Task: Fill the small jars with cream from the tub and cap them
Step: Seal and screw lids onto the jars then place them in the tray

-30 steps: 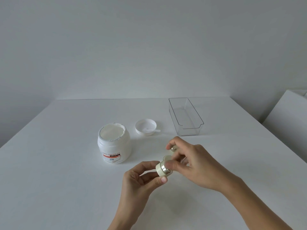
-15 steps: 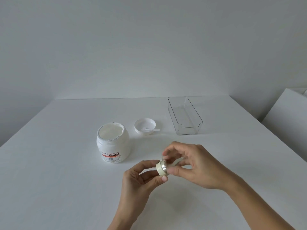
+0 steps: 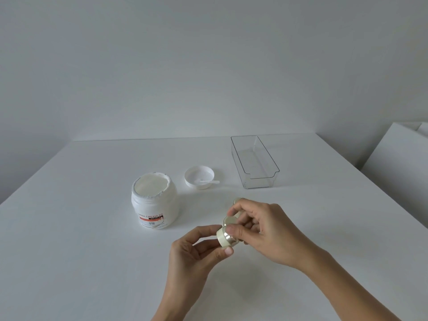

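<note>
Both hands (image 3: 194, 253) (image 3: 261, 230) grip 1 small jar (image 3: 225, 237); open tub (image 3: 154, 202) holds cream.

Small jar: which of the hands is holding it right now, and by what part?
The left hand pinches the small jar by its cream-coloured side wall, thumb below and fingers above. The right hand holds its cap by the rim, just off the jar.

tub (image 3: 154, 205) label reads "urea cream 10", smaller txt below illegible
</note>
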Demonstrator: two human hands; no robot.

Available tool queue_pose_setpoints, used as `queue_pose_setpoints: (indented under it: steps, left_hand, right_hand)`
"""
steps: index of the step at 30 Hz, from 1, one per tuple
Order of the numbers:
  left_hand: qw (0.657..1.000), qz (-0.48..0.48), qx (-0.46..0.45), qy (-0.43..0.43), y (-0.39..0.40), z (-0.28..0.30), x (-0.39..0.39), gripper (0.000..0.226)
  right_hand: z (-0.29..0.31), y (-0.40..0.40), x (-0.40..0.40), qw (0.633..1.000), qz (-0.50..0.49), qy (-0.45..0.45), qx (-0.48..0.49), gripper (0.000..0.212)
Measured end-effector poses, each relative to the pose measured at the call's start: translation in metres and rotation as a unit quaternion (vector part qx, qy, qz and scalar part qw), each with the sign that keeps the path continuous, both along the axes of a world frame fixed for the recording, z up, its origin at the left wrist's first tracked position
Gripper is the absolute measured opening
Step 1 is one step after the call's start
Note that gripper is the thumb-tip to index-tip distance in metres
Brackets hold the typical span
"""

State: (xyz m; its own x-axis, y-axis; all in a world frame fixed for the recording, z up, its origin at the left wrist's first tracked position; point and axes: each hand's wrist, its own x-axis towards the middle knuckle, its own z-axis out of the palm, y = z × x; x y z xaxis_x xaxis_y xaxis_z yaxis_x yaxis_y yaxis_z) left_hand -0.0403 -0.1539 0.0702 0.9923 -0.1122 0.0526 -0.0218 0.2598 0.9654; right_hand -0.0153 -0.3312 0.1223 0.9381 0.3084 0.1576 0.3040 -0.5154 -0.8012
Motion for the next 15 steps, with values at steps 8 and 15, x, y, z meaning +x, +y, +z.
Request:
queue_pose_setpoints:
  steps: [8,15]
  left_hand:
    - [1.0,0.005,0.008,-0.018,-0.004,0.0,0.001,0.034]
    - [0.998,0.007,0.042,-0.042,-0.016,0.004,0.011,0.034]
  right_hand:
    - [0.002,-0.004,-0.001,0.999,0.006,0.035,0.01,0.024]
    - [0.0,-0.016,0.002,0.997,-0.016,0.05,0.062,0.015]
